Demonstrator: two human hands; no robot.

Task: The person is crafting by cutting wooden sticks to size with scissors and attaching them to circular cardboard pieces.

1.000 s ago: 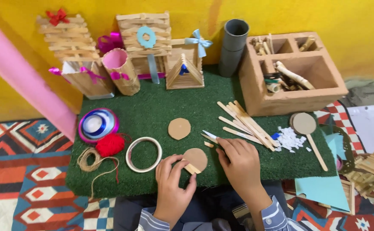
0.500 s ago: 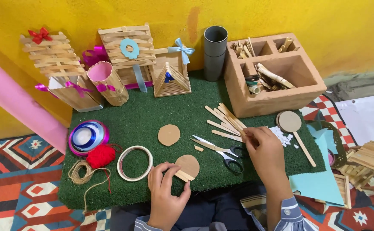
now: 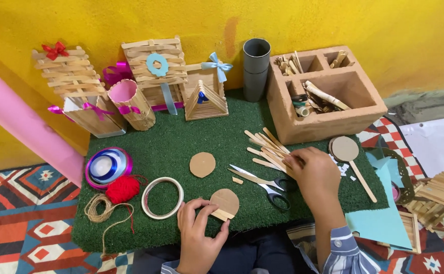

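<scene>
My left hand (image 3: 200,229) grips a small craft piece (image 3: 224,204), a brown cardboard disc glued to short wooden sticks, at the front edge of the green turf mat (image 3: 171,139). My right hand (image 3: 317,172) rests on a loose pile of wooden craft sticks (image 3: 265,146), fingers closing on one of them. Open scissors with black handles (image 3: 262,183) lie between my two hands. A second cardboard disc (image 3: 202,164) lies flat on the mat, and a small stick offcut (image 3: 237,180) sits beside the scissors.
Tape ring (image 3: 162,197), red yarn ball (image 3: 122,189), twine coil (image 3: 98,208) and ribbon spool (image 3: 107,166) lie left. Stick-built models (image 3: 153,71) line the back. A grey tube (image 3: 256,68), a compartmented wooden box (image 3: 325,96), a disc paddle (image 3: 346,150) and blue paper (image 3: 382,218) are right.
My right hand let go of the scissors, now lying on the mat, and moved right onto the stick pile. My left hand kept holding the disc piece.
</scene>
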